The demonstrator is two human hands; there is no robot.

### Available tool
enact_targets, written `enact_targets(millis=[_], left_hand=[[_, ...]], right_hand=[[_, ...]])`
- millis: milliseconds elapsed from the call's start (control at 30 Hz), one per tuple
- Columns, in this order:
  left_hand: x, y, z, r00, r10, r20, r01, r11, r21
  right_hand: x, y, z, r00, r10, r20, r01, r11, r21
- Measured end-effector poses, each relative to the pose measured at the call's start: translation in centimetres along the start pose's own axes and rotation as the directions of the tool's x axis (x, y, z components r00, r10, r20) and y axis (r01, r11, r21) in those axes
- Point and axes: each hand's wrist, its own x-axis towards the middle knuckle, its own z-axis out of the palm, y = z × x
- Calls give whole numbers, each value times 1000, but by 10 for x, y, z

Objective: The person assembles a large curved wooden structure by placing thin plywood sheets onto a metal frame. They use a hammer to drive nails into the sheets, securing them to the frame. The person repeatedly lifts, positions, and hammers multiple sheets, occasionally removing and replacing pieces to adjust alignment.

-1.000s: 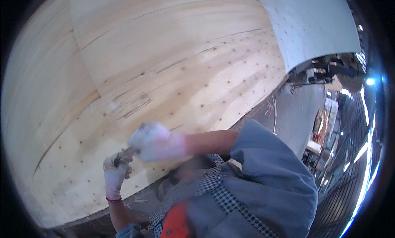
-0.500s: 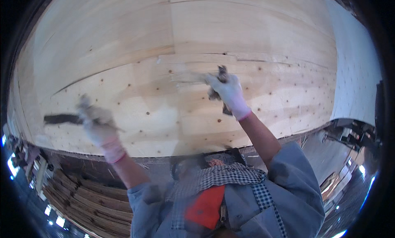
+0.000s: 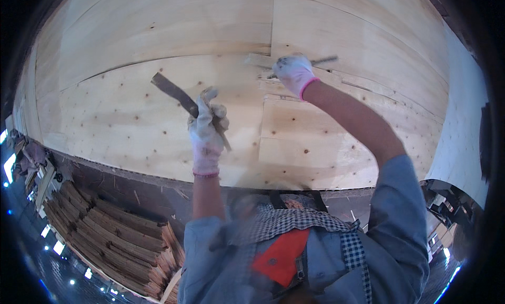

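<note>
Knotty veneer (image 3: 300,125) — left hand (image 3: 207,128) holding strip (image 3: 175,91), right hand (image 3: 294,72) holding tool (image 3: 325,59)

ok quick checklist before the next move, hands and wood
1. Left hand has hold of the dark strip: ok, it juts up and left.
2. Right hand closed on the thin piece: ok, its end sticks out to the right.
3. Gloves on both hands: ok.
4. Wood sheet surface unbroken: not ok, a long dark line and ragged edges show.
5. Right hand touching the sheet: cannot tell from this angle.
6. Hands clear of the woodpile: ok, it sits at lower left, beyond the sheet's near edge.
</note>
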Motion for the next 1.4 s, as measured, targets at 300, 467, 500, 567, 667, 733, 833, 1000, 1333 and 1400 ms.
enact_targets(millis=[300, 467, 500, 567, 667, 733, 833, 1000, 1333, 1400], left_hand=[[-36, 23, 22, 999, 24, 42, -17, 986, -168], [-68, -29, 30, 954, 183, 236, -138, 971, -194], [-82, -34, 33, 925, 221, 310, -147, 958, -244], [-139, -42, 82, 952, 130, 278, -63, 970, -236], [-191, -83, 88, 868, -3, 497, 20, 999, -29], [-227, -110, 95, 809, -85, 582, 39, 995, 92], [-306, -158, 119, 769, -137, 624, 41, 985, 166], [-399, -254, 161, 634, -277, 722, 38, 944, 328], [-477, -359, 295, 498, -352, 793, -146, 867, 476], [-499, -389, 343, 533, -387, 752, -13, 885, 465]], right_hand=[[-109, -76, -109, 935, 220, 277, -350, 467, 812], [-230, -155, -94, 959, 281, 42, -79, 122, 989], [-243, -170, -86, 933, 358, 43, -58, 33, 998], [-294, -167, -85, 857, 512, 60, 7, -127, 992], [-389, -163, -87, 753, 642, 143, 108, -335, 936], [-451, -153, -67, 716, 669, 197, 195, -463, 864], [-534, -140, -28, 759, 623, 191, 271, -568, 777], [-664, -132, 36, 775, 594, 215, 202, -556, 806], [-803, -55, 70, 689, 693, 212, 353, -576, 737], [-823, -22, 81, 609, 733, 302, 377, -603, 703]])
